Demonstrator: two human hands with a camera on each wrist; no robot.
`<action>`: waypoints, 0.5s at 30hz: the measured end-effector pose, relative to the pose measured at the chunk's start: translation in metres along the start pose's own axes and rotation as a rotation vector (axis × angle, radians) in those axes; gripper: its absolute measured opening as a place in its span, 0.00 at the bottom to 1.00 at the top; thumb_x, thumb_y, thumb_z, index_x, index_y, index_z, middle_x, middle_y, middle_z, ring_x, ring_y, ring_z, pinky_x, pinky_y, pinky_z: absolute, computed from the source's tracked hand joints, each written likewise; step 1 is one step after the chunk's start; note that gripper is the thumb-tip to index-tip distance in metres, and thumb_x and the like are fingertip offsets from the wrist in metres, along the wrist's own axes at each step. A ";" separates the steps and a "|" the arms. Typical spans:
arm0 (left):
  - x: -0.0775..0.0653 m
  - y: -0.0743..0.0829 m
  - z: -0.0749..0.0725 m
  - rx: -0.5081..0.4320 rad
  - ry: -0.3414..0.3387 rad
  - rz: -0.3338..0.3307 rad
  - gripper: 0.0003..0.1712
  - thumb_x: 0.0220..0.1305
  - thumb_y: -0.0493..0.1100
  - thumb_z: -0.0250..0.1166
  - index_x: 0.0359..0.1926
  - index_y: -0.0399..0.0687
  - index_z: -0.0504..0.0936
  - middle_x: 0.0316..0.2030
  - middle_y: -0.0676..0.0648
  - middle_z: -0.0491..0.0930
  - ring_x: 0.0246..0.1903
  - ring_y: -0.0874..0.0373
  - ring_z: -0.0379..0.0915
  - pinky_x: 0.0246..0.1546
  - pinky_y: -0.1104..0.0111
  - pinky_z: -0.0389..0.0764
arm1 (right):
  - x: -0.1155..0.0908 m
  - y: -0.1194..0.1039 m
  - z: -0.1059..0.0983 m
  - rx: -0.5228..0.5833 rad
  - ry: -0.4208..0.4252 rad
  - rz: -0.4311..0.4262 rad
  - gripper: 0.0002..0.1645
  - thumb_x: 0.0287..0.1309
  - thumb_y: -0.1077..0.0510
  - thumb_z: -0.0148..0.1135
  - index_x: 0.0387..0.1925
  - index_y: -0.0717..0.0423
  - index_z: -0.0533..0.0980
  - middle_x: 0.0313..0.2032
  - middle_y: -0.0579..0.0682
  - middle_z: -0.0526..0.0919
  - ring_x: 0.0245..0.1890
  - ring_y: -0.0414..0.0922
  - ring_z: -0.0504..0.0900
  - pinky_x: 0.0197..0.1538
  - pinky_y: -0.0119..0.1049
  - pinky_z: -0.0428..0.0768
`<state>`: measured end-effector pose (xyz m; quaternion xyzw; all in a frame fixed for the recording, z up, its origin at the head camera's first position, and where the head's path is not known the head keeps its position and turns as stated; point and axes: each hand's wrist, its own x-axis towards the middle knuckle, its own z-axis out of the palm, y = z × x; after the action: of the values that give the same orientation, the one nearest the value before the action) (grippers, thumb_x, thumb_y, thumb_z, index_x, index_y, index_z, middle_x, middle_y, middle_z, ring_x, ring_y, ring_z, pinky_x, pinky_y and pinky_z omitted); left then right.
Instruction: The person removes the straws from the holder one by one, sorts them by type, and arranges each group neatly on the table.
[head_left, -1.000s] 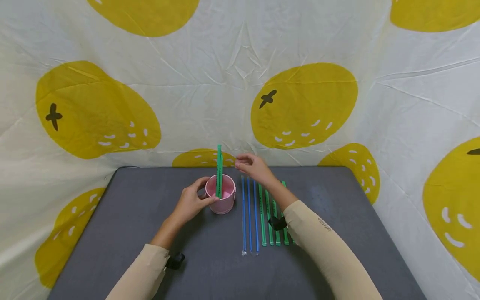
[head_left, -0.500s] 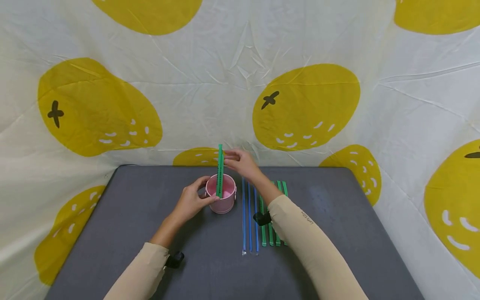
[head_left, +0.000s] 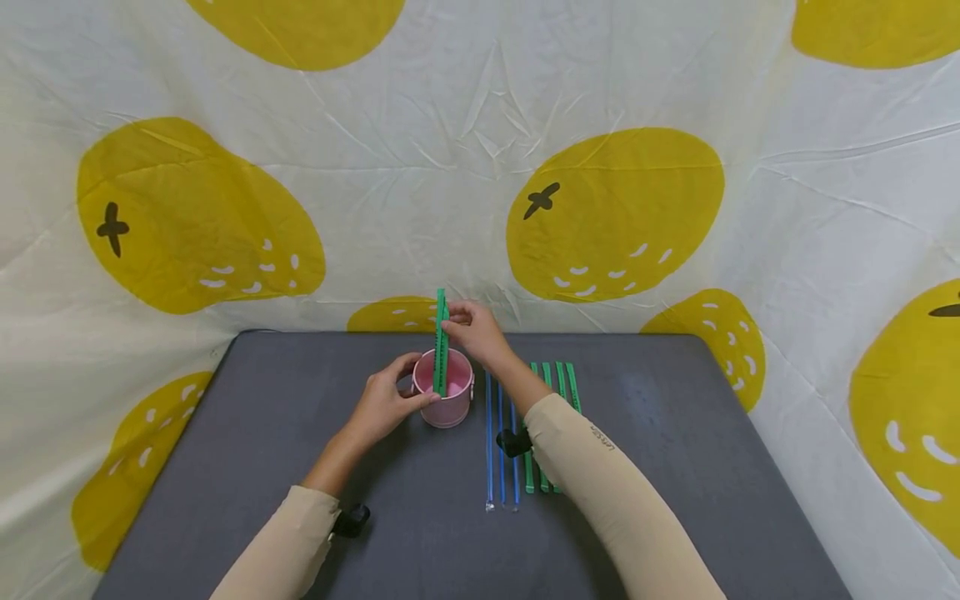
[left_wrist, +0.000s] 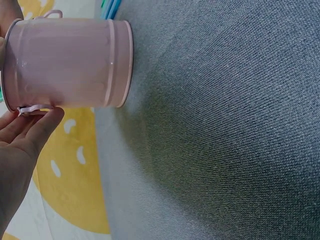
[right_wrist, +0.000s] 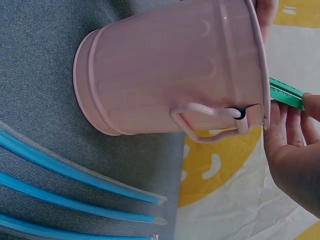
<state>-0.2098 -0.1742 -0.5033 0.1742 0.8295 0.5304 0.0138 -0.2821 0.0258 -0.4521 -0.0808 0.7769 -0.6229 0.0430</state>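
A small pink metal bucket (head_left: 444, 412) with side handles stands on the grey table. My left hand (head_left: 386, 400) holds it at the left side, thumb at the near rim and fingers by the handle, as the left wrist view shows the hand (left_wrist: 25, 150) from below. Printed green-wrapped straws (head_left: 440, 354), at least two overlapping, stand upright in the bucket and rise well above its rim. Near their upper part, my right hand (head_left: 480, 335) pinches them between thumb and fingers. In the right wrist view the green straws (right_wrist: 287, 95) show between bucket rim and thumb.
Right of the bucket, three blue straws (head_left: 490, 450) in clear wrappers lie side by side. Several green-wrapped straws (head_left: 573, 387) lie beyond them, partly hidden by the right forearm. A white curtain (head_left: 420, 208) with yellow fruit prints hangs behind the table (head_left: 300, 433).
My right hand has moved left from beside the bucket to the standing green straws and now pinches them. The left hand and the bucket have stayed in place.
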 end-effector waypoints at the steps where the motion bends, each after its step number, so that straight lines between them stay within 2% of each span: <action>1: 0.000 0.000 0.000 0.002 0.002 0.000 0.43 0.57 0.46 0.80 0.69 0.36 0.72 0.63 0.33 0.79 0.64 0.37 0.75 0.53 0.54 0.86 | 0.000 0.000 0.000 0.007 0.003 0.001 0.19 0.69 0.67 0.63 0.60 0.67 0.76 0.50 0.66 0.84 0.48 0.55 0.86 0.54 0.51 0.88; 7: 0.000 0.001 0.000 0.017 0.005 -0.004 0.43 0.57 0.48 0.80 0.69 0.38 0.73 0.63 0.36 0.79 0.64 0.40 0.76 0.53 0.55 0.86 | -0.003 -0.002 0.000 0.037 0.019 0.011 0.17 0.68 0.68 0.64 0.56 0.69 0.76 0.46 0.66 0.84 0.41 0.50 0.84 0.54 0.60 0.86; 11: -0.001 0.001 0.000 0.017 0.005 -0.007 0.43 0.57 0.49 0.80 0.69 0.39 0.73 0.62 0.37 0.80 0.64 0.42 0.76 0.53 0.56 0.86 | -0.004 -0.004 -0.001 0.046 0.029 0.010 0.15 0.67 0.68 0.64 0.54 0.69 0.77 0.42 0.61 0.84 0.38 0.45 0.83 0.54 0.62 0.86; 13: -0.001 0.001 0.000 0.017 0.010 -0.007 0.43 0.56 0.49 0.80 0.69 0.40 0.73 0.62 0.38 0.80 0.64 0.43 0.77 0.53 0.57 0.86 | -0.004 -0.005 -0.003 0.062 0.028 0.011 0.15 0.67 0.68 0.64 0.54 0.69 0.77 0.41 0.58 0.83 0.36 0.43 0.82 0.53 0.61 0.86; 15: -0.001 0.001 0.001 0.020 0.017 0.000 0.43 0.55 0.49 0.81 0.68 0.40 0.73 0.62 0.38 0.80 0.64 0.43 0.77 0.53 0.57 0.87 | -0.004 -0.007 -0.006 0.072 0.029 0.008 0.15 0.67 0.68 0.65 0.54 0.69 0.76 0.39 0.55 0.82 0.35 0.42 0.82 0.50 0.55 0.89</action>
<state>-0.2080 -0.1735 -0.5026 0.1697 0.8348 0.5238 0.0051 -0.2787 0.0309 -0.4442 -0.0668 0.7550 -0.6513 0.0372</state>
